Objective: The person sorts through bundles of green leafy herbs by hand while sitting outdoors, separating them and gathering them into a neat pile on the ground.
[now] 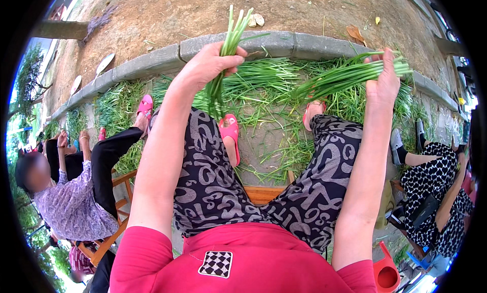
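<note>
My left hand (217, 62) is closed round a small bunch of long green stalks (233, 36), which look like garlic shoots or chives. Their pale ends point up and the green ends hang toward my foot. In my right hand (384, 77) is a thicker bunch of the same stalks (340, 78), lying nearly level, with pale ends to the right and green tips to the left. The two hands are well apart. Below and between them, a pile of loose green stalks (266, 74) lies along the kerb, with scattered pieces nearer my feet.
A stone kerb (314, 45) curves across, with bare soil (203, 8) beyond. I sit on a wooden seat (265, 194). People sit close by: one in a purple patterned top (76, 206) at left, another in black-and-white clothing (436, 191) at right. A red plastic object (385, 272) stands at lower right.
</note>
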The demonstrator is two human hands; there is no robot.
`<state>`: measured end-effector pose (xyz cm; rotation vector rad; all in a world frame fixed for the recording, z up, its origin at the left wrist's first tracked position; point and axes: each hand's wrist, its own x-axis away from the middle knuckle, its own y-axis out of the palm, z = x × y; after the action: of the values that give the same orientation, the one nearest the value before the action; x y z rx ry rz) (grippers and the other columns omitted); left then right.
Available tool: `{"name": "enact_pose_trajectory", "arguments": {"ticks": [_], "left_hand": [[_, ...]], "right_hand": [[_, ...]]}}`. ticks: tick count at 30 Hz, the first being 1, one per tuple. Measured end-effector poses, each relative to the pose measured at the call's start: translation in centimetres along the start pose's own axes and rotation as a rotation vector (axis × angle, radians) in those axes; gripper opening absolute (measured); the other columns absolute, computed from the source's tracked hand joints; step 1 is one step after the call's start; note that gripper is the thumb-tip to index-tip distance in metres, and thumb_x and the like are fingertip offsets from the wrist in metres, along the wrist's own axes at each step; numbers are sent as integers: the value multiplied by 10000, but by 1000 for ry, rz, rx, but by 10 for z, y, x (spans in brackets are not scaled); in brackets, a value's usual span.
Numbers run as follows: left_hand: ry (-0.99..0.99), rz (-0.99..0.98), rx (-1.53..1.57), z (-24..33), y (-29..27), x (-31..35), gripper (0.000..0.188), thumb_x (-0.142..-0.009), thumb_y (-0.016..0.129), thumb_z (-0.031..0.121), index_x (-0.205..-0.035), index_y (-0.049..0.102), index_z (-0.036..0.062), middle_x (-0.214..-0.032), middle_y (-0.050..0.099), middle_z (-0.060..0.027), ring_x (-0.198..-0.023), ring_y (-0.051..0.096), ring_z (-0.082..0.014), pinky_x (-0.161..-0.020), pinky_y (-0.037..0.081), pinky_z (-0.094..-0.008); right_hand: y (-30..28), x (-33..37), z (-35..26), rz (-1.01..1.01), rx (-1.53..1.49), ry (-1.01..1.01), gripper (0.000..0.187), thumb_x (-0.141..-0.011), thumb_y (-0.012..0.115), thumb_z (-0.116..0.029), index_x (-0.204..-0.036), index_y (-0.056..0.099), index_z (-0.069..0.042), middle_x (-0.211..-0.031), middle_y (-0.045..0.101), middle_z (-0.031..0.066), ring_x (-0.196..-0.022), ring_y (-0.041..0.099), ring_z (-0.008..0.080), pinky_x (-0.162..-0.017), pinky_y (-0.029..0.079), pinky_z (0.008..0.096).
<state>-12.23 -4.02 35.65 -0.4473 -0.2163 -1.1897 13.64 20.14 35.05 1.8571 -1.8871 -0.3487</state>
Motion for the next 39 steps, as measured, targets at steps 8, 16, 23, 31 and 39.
{"name": "enact_pose_trajectory", "arguments": {"ticks": [8, 16, 23, 31, 39], "left_hand": [[93, -105, 124, 21, 26, -9, 252, -835, 636, 181, -1026, 594, 22, -764, 546, 12, -676, 514, -73, -641, 392, -216], [110, -161, 113, 28, 45, -19, 240, -832, 641, 168, -1012, 602, 14, -802, 579, 1, -693, 524, -83, -665, 426, -219], [117, -170, 60, 27, 52, -24, 223, -837, 636, 159, -1002, 603, 13, -759, 561, 2, -680, 510, -77, -640, 424, -221], [117, -162, 83, 29, 43, -17, 270, -829, 645, 181, -1044, 608, 22, -809, 587, 2, -713, 519, -80, -687, 429, -224], [131, -166, 54, 28, 37, -12, 304, -823, 649, 204, -1063, 609, 22, -846, 591, 8, -718, 511, -80, -716, 426, -224]], "right_hand": [[52, 43, 21, -432, 233, 195, 219, -797, 714, -187, -926, 601, -52, -772, 636, 72, -643, 602, 149, -589, 505, 280], [81, 79, 30, -666, 391, 266, 231, -785, 729, -221, -904, 628, -50, -677, 556, -12, -588, 496, 78, -562, 380, 212], [81, 77, 38, -717, 485, 205, 211, -814, 698, -244, -903, 618, -71, -667, 550, -20, -602, 490, 71, -569, 365, 218], [79, 74, 33, -636, 381, 224, 206, -781, 723, -220, -886, 637, -65, -669, 552, -16, -572, 489, 73, -537, 373, 219], [66, 53, 28, -389, 132, 257, 261, -748, 756, -128, -907, 580, -19, -787, 584, 69, -564, 554, 133, -480, 479, 237]]}}
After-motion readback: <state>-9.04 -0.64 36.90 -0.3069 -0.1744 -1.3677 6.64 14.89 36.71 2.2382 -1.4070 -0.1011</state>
